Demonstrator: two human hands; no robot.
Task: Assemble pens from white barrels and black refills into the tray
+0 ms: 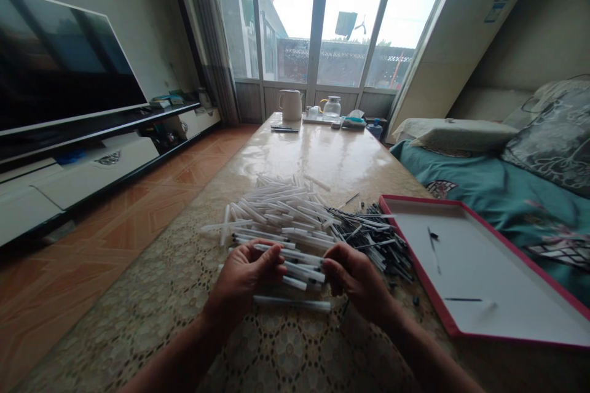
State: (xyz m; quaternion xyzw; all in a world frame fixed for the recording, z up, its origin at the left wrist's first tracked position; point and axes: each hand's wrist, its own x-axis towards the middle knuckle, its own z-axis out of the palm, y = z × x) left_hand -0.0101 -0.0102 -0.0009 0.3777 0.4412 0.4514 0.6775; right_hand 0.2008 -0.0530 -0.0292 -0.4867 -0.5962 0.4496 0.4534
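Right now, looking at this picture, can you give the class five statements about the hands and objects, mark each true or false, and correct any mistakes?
1. The left hand holds a white tube. True.
2. Dark slim parts lie between the white pile and the red-rimmed tray. True.
3. The tray holds nothing. False: dark pieces lie in it.
4. The pitcher is on the floor. False: the pale pitcher stands on the table.
5. The television is left of the table. True.

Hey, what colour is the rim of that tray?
The tray's rim is pinkish red, clearest in the head view.
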